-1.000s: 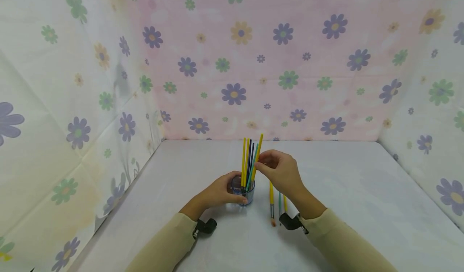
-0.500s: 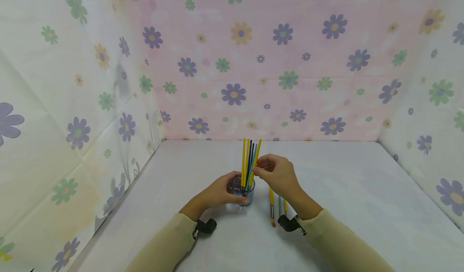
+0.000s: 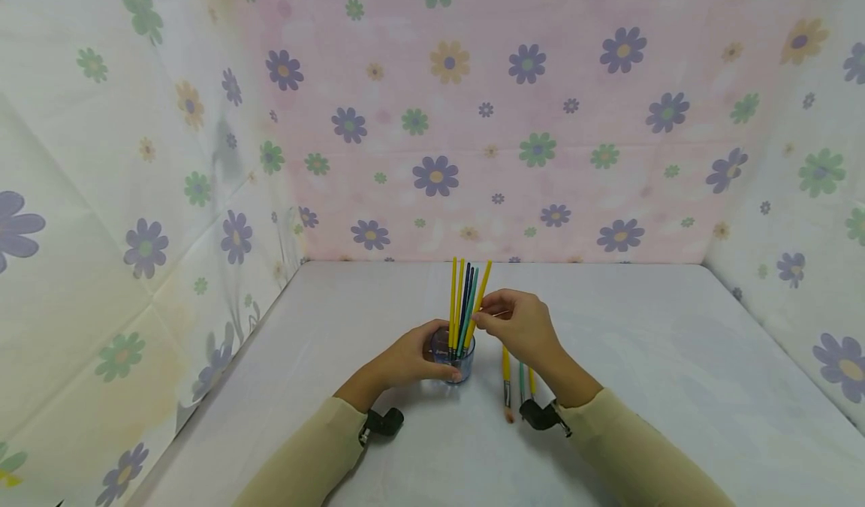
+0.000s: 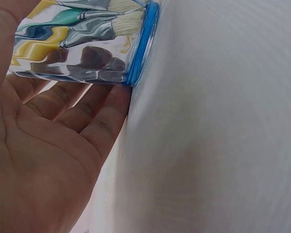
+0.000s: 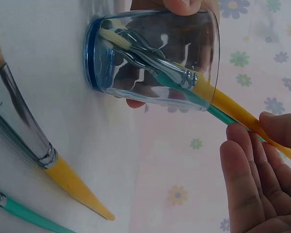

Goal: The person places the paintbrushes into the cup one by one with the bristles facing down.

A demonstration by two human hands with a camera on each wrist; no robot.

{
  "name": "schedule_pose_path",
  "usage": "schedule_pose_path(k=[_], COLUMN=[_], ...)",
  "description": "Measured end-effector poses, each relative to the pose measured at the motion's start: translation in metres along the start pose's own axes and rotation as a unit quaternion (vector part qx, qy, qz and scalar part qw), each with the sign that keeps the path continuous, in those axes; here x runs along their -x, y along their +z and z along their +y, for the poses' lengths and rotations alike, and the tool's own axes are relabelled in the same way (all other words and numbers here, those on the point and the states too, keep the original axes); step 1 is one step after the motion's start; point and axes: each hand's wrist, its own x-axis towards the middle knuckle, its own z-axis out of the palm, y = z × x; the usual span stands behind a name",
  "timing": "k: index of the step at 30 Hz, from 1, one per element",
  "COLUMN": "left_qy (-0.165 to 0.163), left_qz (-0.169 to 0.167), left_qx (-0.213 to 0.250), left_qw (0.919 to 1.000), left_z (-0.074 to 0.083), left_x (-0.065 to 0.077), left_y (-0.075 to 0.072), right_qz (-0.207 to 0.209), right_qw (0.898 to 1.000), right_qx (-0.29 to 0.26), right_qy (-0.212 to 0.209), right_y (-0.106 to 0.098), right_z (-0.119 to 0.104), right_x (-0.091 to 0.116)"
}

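Observation:
My left hand point(image 3: 405, 357) curls round a clear glass point(image 3: 463, 370) with a blue base, steadying it on the table. Several paintbrushes stand in it, bristles down: yellow paintbrushes point(image 3: 453, 297), dark ones point(image 3: 466, 289) and a green paintbrush point(image 3: 471, 304). At the glass's right side, my right hand point(image 3: 523, 327) pinches the handle of another yellow paintbrush point(image 5: 235, 107) between thumb and fingers. That brush leans right against the rim, and its pale bristles point(image 5: 114, 38) are inside the glass near the bottom. The left fingertips behind the glass are partly hidden in the head view.
On the white table, right of the glass, lie a yellow-handled paintbrush point(image 3: 507, 387), a green paintbrush point(image 3: 522, 379) and another yellow handle point(image 3: 532, 383), partly hidden by the right wrist and its camera point(image 3: 539, 415). Flower-patterned cloth point(image 3: 500, 116) walls the back and sides.
My right hand has lowered the yellow paintbrush into the glass, and its top has since tipped slightly right. The green brush stands a little more upright. My left hand has stayed on the glass.

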Motion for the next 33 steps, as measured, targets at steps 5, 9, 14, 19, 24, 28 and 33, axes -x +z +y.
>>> schedule_pose_path(k=[5, 9, 14, 19, 24, 28, 33], left_qy=[0.003, 0.001, 0.003, 0.006, 0.007, 0.010, 0.015], left_qz=[-0.002, 0.000, -0.001, -0.005, -0.007, -0.009, -0.010], left_qx=[0.005, 0.002, 0.003, 0.009, 0.011, 0.011, 0.010], left_qw=[1.0000, 1.0000, 1.0000, 0.9999, 0.9999, 0.9998, 0.9998], left_z=[-0.001, -0.001, 0.000, 0.001, 0.003, 0.002, 0.002], left_x=[-0.001, -0.001, 0.000, 0.001, 0.002, 0.002, 0.002], left_y=[0.000, 0.000, 0.000, 0.000, 0.000, 0.000, 0.000], right_qz=[-0.001, -0.007, -0.011, -0.007, -0.008, -0.007, -0.019], right_qw=[1.000, 1.000, 0.999, 0.998, 0.998, 0.997, 0.995], right_qx=[0.003, 0.002, 0.001, -0.004, -0.020, -0.035, -0.039], right_qy=[0.006, 0.021, 0.049, 0.064, 0.063, 0.061, 0.093], right_y=[-0.003, -0.006, -0.014, -0.027, -0.037, -0.045, -0.053], right_z=[0.001, 0.003, 0.003, 0.003, 0.005, 0.010, 0.019], right_x=[-0.002, -0.004, -0.006, -0.007, -0.009, -0.011, -0.015])
